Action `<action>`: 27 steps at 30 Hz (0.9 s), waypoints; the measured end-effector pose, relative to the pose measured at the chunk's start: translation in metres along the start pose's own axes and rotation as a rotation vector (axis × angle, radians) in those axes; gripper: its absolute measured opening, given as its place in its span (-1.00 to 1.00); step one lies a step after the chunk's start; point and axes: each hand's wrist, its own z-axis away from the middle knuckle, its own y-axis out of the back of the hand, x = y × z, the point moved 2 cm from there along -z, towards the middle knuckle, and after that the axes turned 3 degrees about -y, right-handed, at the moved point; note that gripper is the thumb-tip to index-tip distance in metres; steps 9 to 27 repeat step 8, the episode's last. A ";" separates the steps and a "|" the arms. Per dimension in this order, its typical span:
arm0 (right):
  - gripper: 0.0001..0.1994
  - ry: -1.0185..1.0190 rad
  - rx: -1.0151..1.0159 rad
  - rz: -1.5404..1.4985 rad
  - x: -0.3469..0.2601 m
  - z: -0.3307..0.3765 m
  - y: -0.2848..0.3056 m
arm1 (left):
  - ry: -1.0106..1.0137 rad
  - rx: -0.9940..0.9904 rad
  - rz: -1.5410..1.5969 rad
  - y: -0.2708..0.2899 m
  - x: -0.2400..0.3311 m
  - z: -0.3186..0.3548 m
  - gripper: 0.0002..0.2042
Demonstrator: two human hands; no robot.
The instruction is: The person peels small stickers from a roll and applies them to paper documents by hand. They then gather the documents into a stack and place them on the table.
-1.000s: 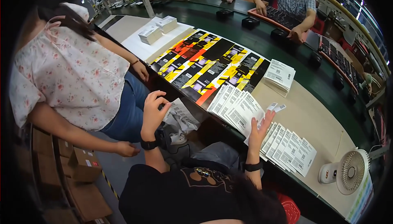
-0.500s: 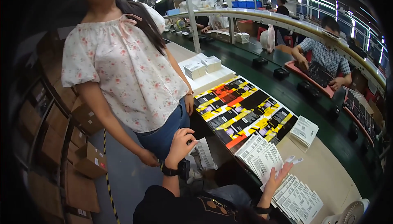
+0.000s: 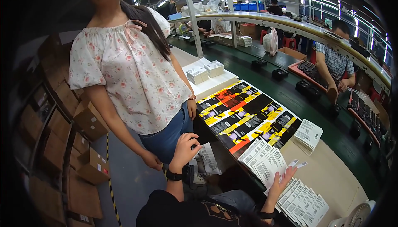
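White printed sheets (image 3: 265, 164) under right hand (image 3: 284, 179), fingers spread, left hand (image 3: 185, 146) loosely curled, empty.

Factory packing line, by every sign. Long green conveyor belt (image 3: 290, 98) running from 11 to 3 o'clock, small black trays spaced along it. Workbench (image 3: 331, 173) at 4 o'clock spread with fanned white leaflets (image 3: 265, 160) and flat black-and-yellow cartons (image 3: 248, 115). Brown cardboard boxes (image 3: 89, 119) shelved at 9 o'clock. Strip lights overhead at 1 o'clock; seated worker (image 3: 336, 61) across the belt.
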 end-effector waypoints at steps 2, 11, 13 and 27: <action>-0.30 -0.005 -0.003 -0.010 0.000 0.000 0.000 | 0.004 -0.004 -0.005 0.000 0.000 0.000 -0.87; -0.30 -0.009 -0.007 -0.023 -0.001 0.001 0.002 | 0.015 -0.013 -0.006 0.001 0.003 0.000 -0.87; -0.30 -0.009 -0.007 -0.023 -0.001 0.001 0.002 | 0.015 -0.013 -0.006 0.001 0.003 0.000 -0.87; -0.30 -0.009 -0.007 -0.023 -0.001 0.001 0.002 | 0.015 -0.013 -0.006 0.001 0.003 0.000 -0.87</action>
